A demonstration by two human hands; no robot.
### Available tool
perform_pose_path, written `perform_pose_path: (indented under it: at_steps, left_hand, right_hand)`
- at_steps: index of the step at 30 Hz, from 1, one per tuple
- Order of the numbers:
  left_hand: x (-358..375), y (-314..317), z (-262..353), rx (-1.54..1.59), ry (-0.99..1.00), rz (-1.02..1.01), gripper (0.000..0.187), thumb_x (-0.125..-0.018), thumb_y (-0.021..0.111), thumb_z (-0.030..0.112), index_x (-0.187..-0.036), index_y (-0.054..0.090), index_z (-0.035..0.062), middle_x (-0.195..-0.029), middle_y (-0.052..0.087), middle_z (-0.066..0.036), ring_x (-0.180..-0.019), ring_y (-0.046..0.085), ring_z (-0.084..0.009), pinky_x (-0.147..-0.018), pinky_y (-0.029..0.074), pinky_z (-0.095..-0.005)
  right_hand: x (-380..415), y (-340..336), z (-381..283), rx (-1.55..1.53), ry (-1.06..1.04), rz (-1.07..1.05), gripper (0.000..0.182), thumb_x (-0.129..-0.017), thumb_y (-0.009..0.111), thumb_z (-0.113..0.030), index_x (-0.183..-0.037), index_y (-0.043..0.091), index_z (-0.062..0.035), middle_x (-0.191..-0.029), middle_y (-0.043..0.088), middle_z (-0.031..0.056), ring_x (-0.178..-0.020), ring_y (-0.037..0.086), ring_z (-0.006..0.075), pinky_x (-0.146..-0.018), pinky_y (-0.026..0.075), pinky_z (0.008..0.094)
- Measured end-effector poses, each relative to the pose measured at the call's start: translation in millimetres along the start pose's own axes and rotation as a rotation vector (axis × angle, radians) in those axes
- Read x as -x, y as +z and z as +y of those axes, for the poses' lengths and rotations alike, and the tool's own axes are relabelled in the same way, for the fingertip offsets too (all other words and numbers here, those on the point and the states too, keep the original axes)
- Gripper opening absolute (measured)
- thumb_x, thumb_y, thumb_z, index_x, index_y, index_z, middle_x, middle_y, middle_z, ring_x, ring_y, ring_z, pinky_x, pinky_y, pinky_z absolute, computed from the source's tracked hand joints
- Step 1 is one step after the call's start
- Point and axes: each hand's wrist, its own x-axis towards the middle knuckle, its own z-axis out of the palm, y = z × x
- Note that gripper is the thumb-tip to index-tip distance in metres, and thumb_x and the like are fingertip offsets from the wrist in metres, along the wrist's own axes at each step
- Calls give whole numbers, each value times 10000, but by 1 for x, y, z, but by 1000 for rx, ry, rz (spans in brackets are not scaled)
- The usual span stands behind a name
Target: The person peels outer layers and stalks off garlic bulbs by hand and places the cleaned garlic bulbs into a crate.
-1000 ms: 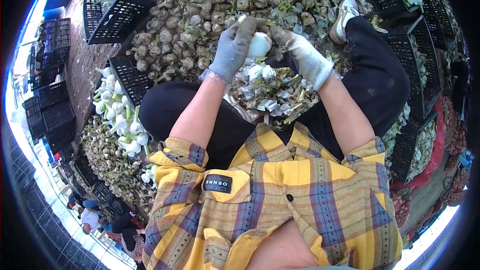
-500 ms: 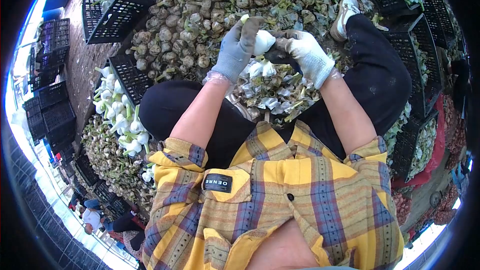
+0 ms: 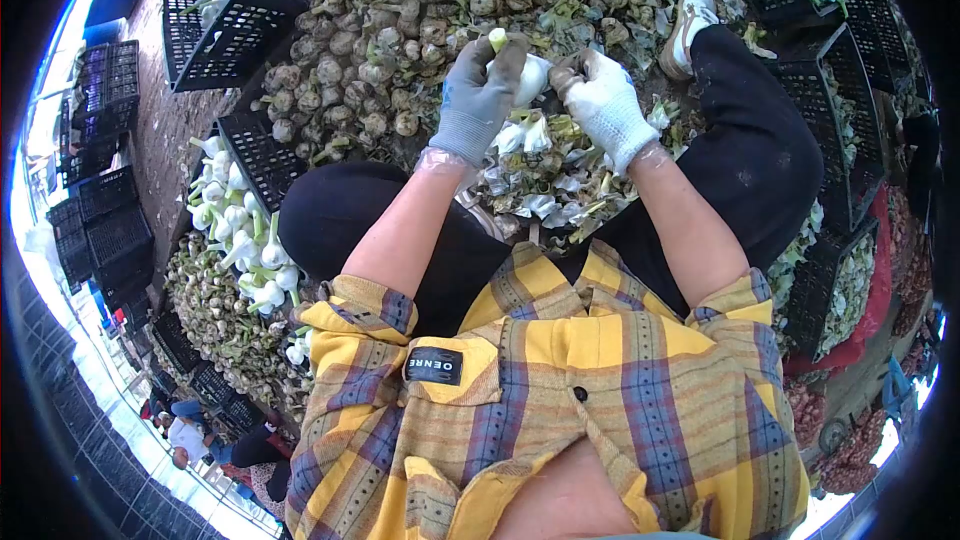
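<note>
My left hand (image 3: pixel 474 105), in a grey glove soiled at the fingers, is closed round a white garlic bulb (image 3: pixel 533 81). Its cut green-white stem pokes up between thumb and fingers. Just right of the bulb is my right hand (image 3: pixel 606 110), in a pale glove with dark, dirty fingertips. Its fingers are curled together, and whatever they may grip is hidden. Below both hands, peeled skins and leaf scraps (image 3: pixel 545 180) lie between my legs. A heap of unpeeled, soil-covered garlic bulbs (image 3: pixel 400 50) spreads beyond my hands.
Cleaned white garlic (image 3: pixel 240 230) is piled at my left beside a black crate (image 3: pixel 258 160). Another black crate (image 3: pixel 230 15) stands at upper left. More crates (image 3: pixel 830 130) with garlic line the right side. A person (image 3: pixel 195 437) sits at lower left.
My right hand has moved slightly away from the bulb, leaving a small gap. The bulb has tilted more upright in my left hand, its stem end showing more.
</note>
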Motion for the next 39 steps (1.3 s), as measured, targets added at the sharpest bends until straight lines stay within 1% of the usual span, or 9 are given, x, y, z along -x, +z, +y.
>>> perform_pose_path:
  at_steps: [3, 6, 10, 14, 18, 25, 31, 35, 39]
  left_hand:
    - [1, 4, 12, 121, -61, 11, 314, -914, 545, 268, -1085, 559, 5, -1048, 591, -68, -915, 548, -93, -778, 461, -235]
    - [-3, -3, 14, 158, -55, -17, 393, -929, 490, 357, -1100, 546, 7, -1009, 588, -60, -890, 554, -109, -774, 468, -244]
    - [-2, -3, 17, 204, -76, -10, 465, -921, 473, 429, -1136, 521, 19, -1022, 573, -63, -870, 560, -118, -746, 480, -265]
    - [-2, -2, 2, 8, -207, 90, 511, -887, 499, 482, -1142, 521, 39, -1023, 566, -64, -859, 566, -124, -718, 488, -278]
    - [0, 1, 25, 127, -353, 41, 353, -905, 450, 396, -1094, 571, 123, -978, 588, -14, -808, 567, -91, -665, 474, -241]
    - [-4, 3, 19, 415, -375, 17, 314, -896, 463, 355, -1053, 552, 99, -957, 597, -28, -802, 586, -119, -647, 488, -267]
    - [-3, -2, 17, 395, -385, 1, 351, -896, 473, 392, -1074, 538, 98, -986, 611, -43, -876, 604, -154, -726, 506, -312]
    - [-6, 0, 11, 442, -496, 38, 306, -891, 487, 379, -1033, 549, 116, -925, 620, -41, -769, 607, -161, -644, 503, -306]
    - [-8, -6, 14, 637, -534, 43, 254, -881, 494, 337, -974, 575, 115, -912, 622, -48, -753, 603, -169, -659, 503, -323]
  right_hand:
    - [-10, 9, 19, -259, 57, -36, 304, -810, 586, -243, -960, 596, 21, -873, 646, 141, -773, 640, 229, -681, 500, 330]
    - [-9, 4, 11, -1094, 432, -354, 271, -850, 565, -224, -982, 586, 12, -910, 639, 121, -784, 639, 204, -694, 523, 321]
    - [0, 8, -2, -1071, 324, -336, 206, -852, 623, -193, -939, 590, -9, -830, 612, 40, -698, 595, 129, -679, 510, 259]
    - [0, 12, 7, -512, -109, -107, 298, -804, 677, -183, -951, 536, 34, -871, 612, 95, -762, 569, 100, -675, 471, 240]
    - [-2, 13, 3, -1009, 258, -134, 291, -833, 610, -140, -1057, 557, 39, -881, 631, 135, -802, 627, 180, -739, 524, 303]
    - [-1, 4, 5, -1377, 265, -350, 331, -876, 536, -200, -1114, 539, 31, -973, 631, 143, -835, 644, 251, -746, 536, 341]
    - [-1, 10, 3, -458, -77, -165, 574, -758, 728, -266, -1142, 486, 87, -972, 621, 126, -847, 601, 155, -713, 489, 270]
    - [1, 20, 14, -586, -57, -109, 545, -754, 731, -185, -1151, 482, 93, -994, 616, 137, -850, 597, 148, -731, 490, 265]
    - [-1, 12, 5, -1239, 177, -268, 437, -829, 622, -156, -1170, 480, 77, -1032, 607, 158, -845, 625, 193, -768, 519, 297]
